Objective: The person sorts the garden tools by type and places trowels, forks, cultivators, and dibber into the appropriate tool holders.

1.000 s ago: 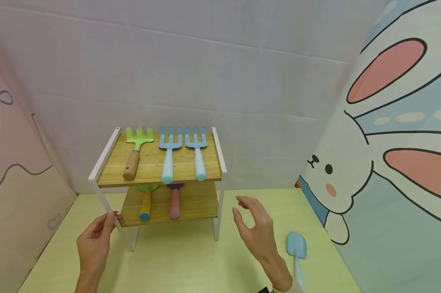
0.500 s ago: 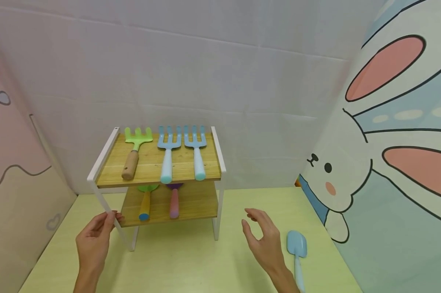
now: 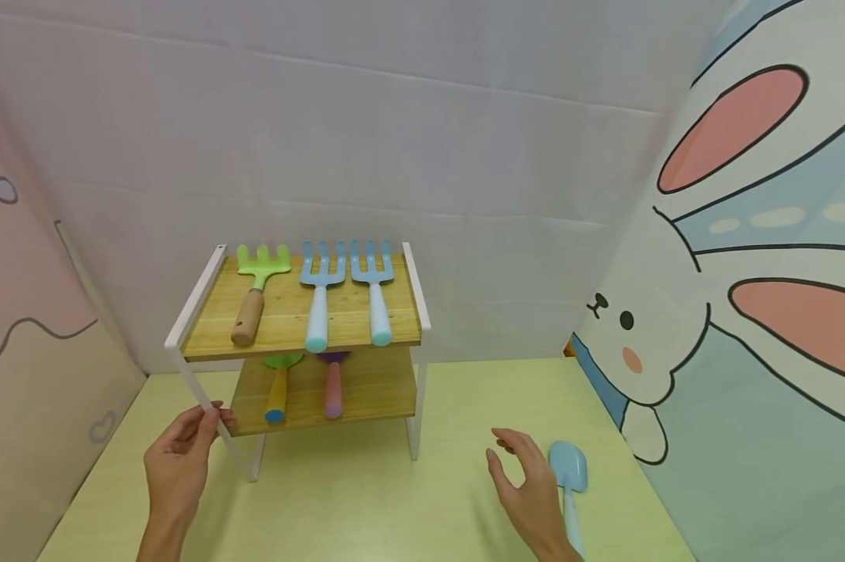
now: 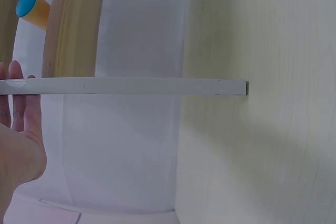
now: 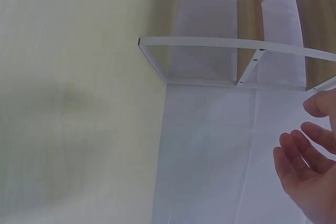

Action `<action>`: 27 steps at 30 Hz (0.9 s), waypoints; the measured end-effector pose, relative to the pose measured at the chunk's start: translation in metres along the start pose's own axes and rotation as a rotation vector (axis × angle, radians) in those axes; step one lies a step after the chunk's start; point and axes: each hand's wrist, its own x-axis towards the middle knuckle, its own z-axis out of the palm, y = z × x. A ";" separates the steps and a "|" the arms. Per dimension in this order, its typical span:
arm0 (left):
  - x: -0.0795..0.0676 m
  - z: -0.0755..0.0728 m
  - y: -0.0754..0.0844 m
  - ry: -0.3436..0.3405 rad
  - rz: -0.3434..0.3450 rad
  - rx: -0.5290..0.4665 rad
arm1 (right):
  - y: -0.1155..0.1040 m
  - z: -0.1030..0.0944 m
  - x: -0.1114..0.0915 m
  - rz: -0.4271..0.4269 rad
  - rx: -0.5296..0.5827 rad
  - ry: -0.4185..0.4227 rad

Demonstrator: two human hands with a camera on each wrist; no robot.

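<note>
A two-tier wooden rack (image 3: 275, 320) with white metal legs stands on the table. My left hand (image 3: 176, 468) holds its front left leg (image 4: 157, 86) between thumb and fingers, level with the lower shelf. On the top tier lie a green hand fork (image 3: 253, 300) with a wooden handle and two blue hand forks (image 3: 317, 300) (image 3: 375, 300). My right hand (image 3: 530, 492) hovers over the table with loosely bent fingers and holds nothing; the right wrist view shows the palm (image 5: 310, 177). Just right of it lies a light-blue hand shovel (image 3: 568, 466), its handle partly beside my wrist.
On the lower shelf rest a yellow-handled tool (image 3: 277, 394) and a pink-handled tool (image 3: 334, 390), their heads partly hidden by the top tier. A white cloth (image 3: 520, 195) hangs behind the pale table (image 3: 366, 499); a rabbit-print cloth (image 3: 766, 390) borders the right side.
My right hand has moved right and toward me, away from the rack and closer to the blue shovel. My left hand keeps its hold on the leg.
</note>
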 end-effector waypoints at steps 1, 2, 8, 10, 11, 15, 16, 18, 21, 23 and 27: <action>0.000 0.000 0.000 -0.003 0.002 0.002 | 0.002 -0.001 -0.002 0.003 -0.007 0.002; 0.000 -0.001 0.000 -0.005 0.005 0.003 | 0.004 -0.002 -0.004 0.002 -0.016 0.006; 0.001 0.000 -0.003 -0.004 0.030 0.013 | 0.015 -0.010 -0.014 0.028 -0.061 0.013; 0.001 0.001 -0.004 0.007 0.030 0.009 | 0.018 -0.012 -0.017 0.031 -0.074 0.014; 0.001 0.001 -0.004 0.014 0.027 0.006 | 0.020 -0.013 -0.018 0.030 -0.081 0.016; 0.001 0.004 -0.005 0.034 0.021 -0.004 | 0.028 -0.017 -0.025 0.066 -0.107 0.024; 0.001 0.004 -0.005 0.038 0.021 -0.003 | 0.030 -0.018 -0.027 0.085 -0.112 0.025; 0.000 0.004 -0.005 0.043 0.023 -0.002 | 0.033 -0.020 -0.030 0.134 -0.121 0.023; 0.000 0.003 -0.006 0.047 0.035 -0.002 | 0.038 -0.024 -0.035 0.197 -0.144 0.016; 0.000 0.003 -0.006 0.047 0.039 -0.007 | 0.041 -0.026 -0.038 0.222 -0.167 0.017; 0.000 0.002 -0.006 0.043 0.041 -0.008 | 0.048 -0.031 -0.045 0.252 -0.219 0.028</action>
